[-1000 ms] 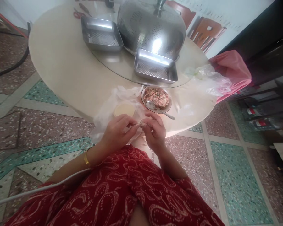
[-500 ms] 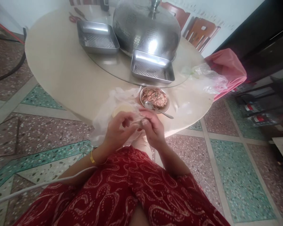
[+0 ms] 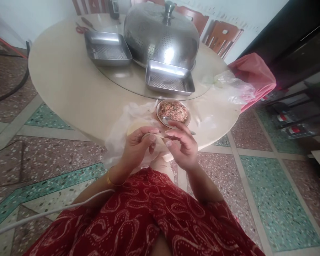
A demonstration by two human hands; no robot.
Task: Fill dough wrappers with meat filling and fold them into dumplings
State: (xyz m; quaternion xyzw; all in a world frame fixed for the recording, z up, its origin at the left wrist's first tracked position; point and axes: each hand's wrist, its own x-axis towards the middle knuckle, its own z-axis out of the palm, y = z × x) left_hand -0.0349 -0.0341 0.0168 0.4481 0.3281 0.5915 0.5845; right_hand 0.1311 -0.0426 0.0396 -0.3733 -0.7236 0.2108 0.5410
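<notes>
1. Between the two hands, just off the near edge of the table, sits a small pale folded dough piece [image 3: 156,137], mostly hidden by the fingers, so its exact shape cannot be told.
2. By the look of it, the step in hand is pinching a filled wrapper shut; the filling seems already inside, though that is hidden.
3. A next move would call for a light, even squeeze along the open seam, with the piece held steady so nothing is pressed out.
4. Left hand [image 3: 137,149]: palm turned inward, fingers curled and clenched around the near side of the dough, thumb pressing toward the fingertips; a thin gold bangle [image 3: 110,179] rings the wrist.
5. Right hand [image 3: 182,147]: fingers loosely spread and mostly released, only the thumb and forefinger tips meeting the dough; the wrist is bent inward toward the left hand.
6. Just behind the hands lie a stack of round pale dough wrappers [image 3: 135,125] on crumpled white plastic [image 3: 133,110], and beside it a small round bowl of pinkish minced filling [image 3: 173,113] with a metal spoon [image 3: 167,121] resting in it.
7. Farther back on the round beige table [image 3: 66,89] stand two rectangular steel trays [image 3: 169,77] and a perforated steel dome cover [image 3: 161,33].
</notes>
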